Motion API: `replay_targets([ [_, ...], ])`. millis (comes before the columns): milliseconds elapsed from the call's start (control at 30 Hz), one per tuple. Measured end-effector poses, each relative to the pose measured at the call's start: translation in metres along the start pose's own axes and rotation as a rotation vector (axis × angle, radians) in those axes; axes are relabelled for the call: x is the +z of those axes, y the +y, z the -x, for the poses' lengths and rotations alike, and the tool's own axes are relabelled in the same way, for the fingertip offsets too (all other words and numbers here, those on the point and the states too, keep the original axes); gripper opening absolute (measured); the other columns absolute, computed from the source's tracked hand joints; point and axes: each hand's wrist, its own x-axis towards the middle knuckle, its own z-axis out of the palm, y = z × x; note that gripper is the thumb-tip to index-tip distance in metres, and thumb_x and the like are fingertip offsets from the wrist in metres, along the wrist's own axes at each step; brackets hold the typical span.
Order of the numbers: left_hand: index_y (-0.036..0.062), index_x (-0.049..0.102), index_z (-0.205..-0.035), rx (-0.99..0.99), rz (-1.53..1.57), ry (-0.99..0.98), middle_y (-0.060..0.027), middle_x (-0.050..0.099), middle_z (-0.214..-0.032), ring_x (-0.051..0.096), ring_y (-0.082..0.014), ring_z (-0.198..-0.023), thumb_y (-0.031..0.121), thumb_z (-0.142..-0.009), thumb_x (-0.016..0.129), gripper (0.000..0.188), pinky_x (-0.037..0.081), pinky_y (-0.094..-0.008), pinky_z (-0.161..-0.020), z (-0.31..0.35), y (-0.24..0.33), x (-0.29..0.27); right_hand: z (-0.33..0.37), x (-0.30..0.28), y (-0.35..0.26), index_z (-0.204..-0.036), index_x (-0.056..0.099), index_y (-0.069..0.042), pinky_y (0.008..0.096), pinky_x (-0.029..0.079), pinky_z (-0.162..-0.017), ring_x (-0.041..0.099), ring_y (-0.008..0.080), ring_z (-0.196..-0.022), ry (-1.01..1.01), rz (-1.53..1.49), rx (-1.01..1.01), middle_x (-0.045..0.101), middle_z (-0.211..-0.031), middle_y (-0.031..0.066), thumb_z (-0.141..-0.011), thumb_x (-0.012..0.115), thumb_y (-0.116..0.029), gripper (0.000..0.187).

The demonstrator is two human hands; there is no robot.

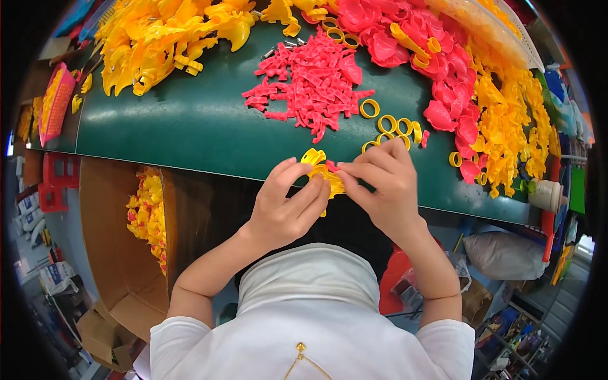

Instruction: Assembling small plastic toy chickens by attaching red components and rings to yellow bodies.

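Observation:
My left hand is closed on a yellow plastic part just off the table's near edge. The fingers of my right hand pinch a small pink plastic piece against that yellow part. How far the two pieces are joined is hidden by my fingers. Several yellow rings lie on the green table just beyond my right hand. Farther back is a heap of small pink pieces.
Yellow shell parts pile up at the back left. Pink cupped parts and more yellow parts line the right side. Below the table's left edge stands a cardboard box holding yellow-and-pink pieces. A clamp-like fitting sits at the right corner.

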Motion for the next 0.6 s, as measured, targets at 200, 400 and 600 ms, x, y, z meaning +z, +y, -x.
replay_targets([
  [200,0.0037,0.069,-0.100,-0.020,0.000,-0.302,-0.0043,0.062,-0.104,0.053,-0.0289,-0.101,0.005,-0.070,0.068,0.030,0.049,-0.0457,-0.091,-0.009,0.007,-0.024,0.028,-0.025,-0.010,-0.080,0.072,-0.005,0.0287,0.041,-0.063,0.051,0.0197,-0.070,0.115,-0.020,0.248,0.062,-0.070,0.0039,-0.066,0.075,0.004,0.016],
  [400,0.0039,0.066,-0.093,0.078,0.038,-0.182,-0.0060,0.058,-0.093,0.051,-0.0270,-0.110,0.010,-0.075,0.065,0.019,0.046,-0.0435,-0.093,-0.014,0.008,-0.006,0.051,0.005,-0.019,-0.079,0.070,-0.005,0.0299,0.041,-0.061,0.052,0.0209,-0.069,0.220,0.034,0.204,0.061,-0.070,0.0038,-0.065,0.076,0.003,0.017],
  [600,0.0010,0.066,-0.093,0.014,0.181,-0.239,-0.0076,0.057,-0.091,0.058,-0.0293,-0.105,0.002,-0.069,0.069,0.025,0.054,-0.0372,-0.083,-0.022,0.009,-0.009,0.052,0.017,-0.010,-0.080,0.069,-0.006,0.0302,0.041,-0.059,0.051,0.0208,-0.069,0.278,0.212,0.082,0.060,-0.070,0.0022,-0.064,0.077,0.002,0.020],
])
